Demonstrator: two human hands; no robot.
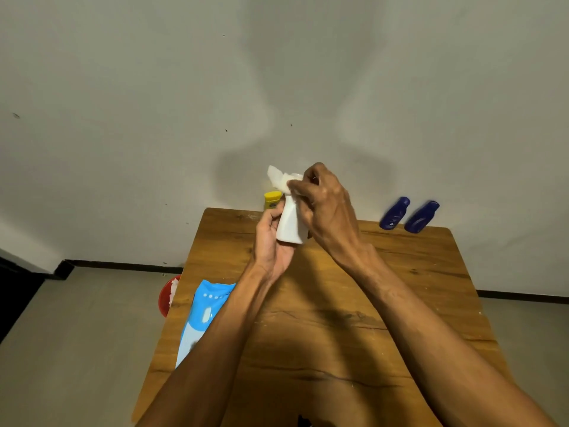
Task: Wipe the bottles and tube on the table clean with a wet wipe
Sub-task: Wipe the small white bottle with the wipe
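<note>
left hand (272, 241) grips the white bottle (289, 224); right hand (323, 198) pinches the wet wipe (281, 178) around its top; likely next, the body.

blue bottles (395, 213): 2
white bottle (289, 224): 1
yellow tube (272, 200): 1
wipe (280, 177): 1
wipe pack (201, 315): 1
red bowl (166, 297): 1

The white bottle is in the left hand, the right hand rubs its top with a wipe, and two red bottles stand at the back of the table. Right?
Not quite. The head view shows the two bottles at the back of the table are dark blue, not red. The left hand does hold the white bottle, and the right hand rubs its top with the wipe.
</note>
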